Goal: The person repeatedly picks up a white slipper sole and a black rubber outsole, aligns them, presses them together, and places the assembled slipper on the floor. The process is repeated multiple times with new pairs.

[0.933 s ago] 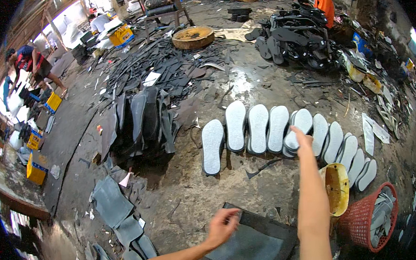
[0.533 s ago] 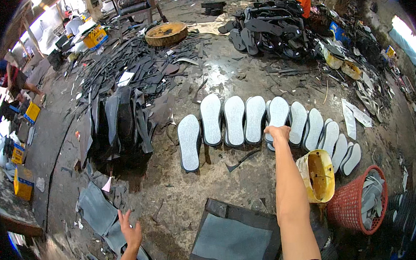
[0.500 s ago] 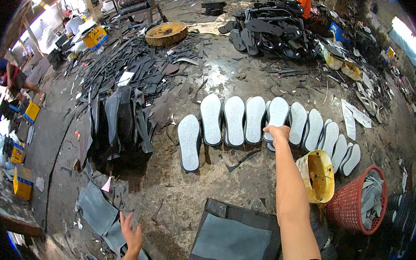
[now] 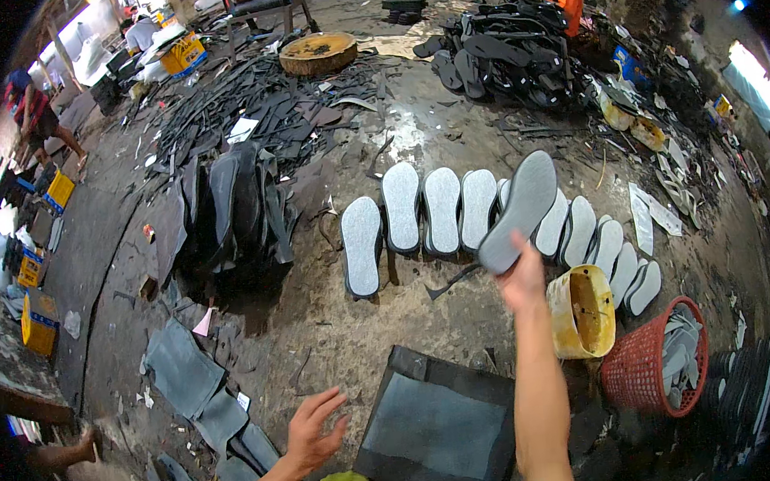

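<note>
A grey shoe sole (image 4: pixel 522 210) is tilted above the row, gripped near its lower end by my right hand (image 4: pixel 523 277). Beneath and beside it, a curved row of pale-topped shoe soles (image 4: pixel 442 211) with dark edges lies on the floor. My left hand (image 4: pixel 317 431) hovers empty, fingers apart, just left of a dark mat with a grey-blue sheet (image 4: pixel 432 434) on it. A yellow plastic container (image 4: pixel 581 312) with an open top stands right of my right forearm. The held sole hides part of the row behind it.
Right of the container leans a red basket (image 4: pixel 653 373) of grey pieces. Bundled dark sheets (image 4: pixel 229 212) stand at left, with grey-blue sheets (image 4: pixel 183 369) nearer. Black scraps (image 4: pixel 247 102), a round wooden block (image 4: pixel 318 54) and a sandal pile (image 4: pixel 506 55) lie farther back. People are around.
My right hand has lifted a sole from the row and tilted it. My left hand has moved right toward the mat. The view has shifted slightly.
</note>
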A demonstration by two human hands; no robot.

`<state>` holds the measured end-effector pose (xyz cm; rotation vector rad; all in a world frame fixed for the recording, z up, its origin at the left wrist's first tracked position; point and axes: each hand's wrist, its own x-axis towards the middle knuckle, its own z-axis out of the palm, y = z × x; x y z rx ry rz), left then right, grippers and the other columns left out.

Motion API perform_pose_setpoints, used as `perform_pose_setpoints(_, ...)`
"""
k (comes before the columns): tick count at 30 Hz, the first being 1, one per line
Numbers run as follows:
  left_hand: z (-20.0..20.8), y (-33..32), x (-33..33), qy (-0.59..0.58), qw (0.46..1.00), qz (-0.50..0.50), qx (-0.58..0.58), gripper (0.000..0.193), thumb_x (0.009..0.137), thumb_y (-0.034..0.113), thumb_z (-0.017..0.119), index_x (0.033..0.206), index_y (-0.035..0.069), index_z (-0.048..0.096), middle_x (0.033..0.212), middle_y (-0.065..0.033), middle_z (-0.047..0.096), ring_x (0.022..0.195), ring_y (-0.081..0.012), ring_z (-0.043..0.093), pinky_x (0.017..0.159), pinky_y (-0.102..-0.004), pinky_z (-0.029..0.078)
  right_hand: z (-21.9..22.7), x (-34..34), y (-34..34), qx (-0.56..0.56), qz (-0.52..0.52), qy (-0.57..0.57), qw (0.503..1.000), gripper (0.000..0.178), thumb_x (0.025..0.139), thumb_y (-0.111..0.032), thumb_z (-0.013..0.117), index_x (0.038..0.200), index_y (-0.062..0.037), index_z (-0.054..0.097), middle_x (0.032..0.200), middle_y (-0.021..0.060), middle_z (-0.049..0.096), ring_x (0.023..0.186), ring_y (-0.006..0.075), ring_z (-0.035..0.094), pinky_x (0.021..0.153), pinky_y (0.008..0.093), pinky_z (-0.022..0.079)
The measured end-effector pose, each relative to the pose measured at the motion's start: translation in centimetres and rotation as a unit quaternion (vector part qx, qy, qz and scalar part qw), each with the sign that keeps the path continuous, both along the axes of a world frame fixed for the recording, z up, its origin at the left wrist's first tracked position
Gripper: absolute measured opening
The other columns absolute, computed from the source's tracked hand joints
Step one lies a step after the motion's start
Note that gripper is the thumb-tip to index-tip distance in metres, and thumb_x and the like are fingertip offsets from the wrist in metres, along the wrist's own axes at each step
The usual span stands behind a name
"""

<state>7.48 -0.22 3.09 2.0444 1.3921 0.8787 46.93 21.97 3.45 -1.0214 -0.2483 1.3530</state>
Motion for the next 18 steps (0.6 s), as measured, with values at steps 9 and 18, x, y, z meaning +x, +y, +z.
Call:
perform_pose_setpoints(9,8.4,6.8,8.3,-0.059,0.957,-0.191,0.209,0.039,0.083,0.003,0.076,0.122,0.004,0.07,0.121,-0.0127,0.072,0.11,-0.0289,0.071,0.095,-0.0423,0.058,5.8,-10.3,-20.9,0.032,-0.106,0.055,0.992,0.049,0.098,-0.025,0.068,0.14,-0.0076,0.049,0.118,0.0044,0.066,0.106,0.0177,0.062,0.091,0.0395,0.05)
perform_pose_setpoints(18,3.7,0.9,5.1,-0.531,0.701,-0.025,-0.475,0.02,0.1,0.019,0.066,0.112,0.003,0.07,0.104,-0.0041,0.071,0.093,-0.0146,0.067,0.085,-0.0418,0.061,8.5,-4.0,-30.4,0.06,-0.068,-0.168,0.982,0.035,0.097,-0.007,0.064,0.13,0.0014,0.065,0.126,0.0071,0.067,0.116,0.0147,0.059,0.103,0.0299,0.043)
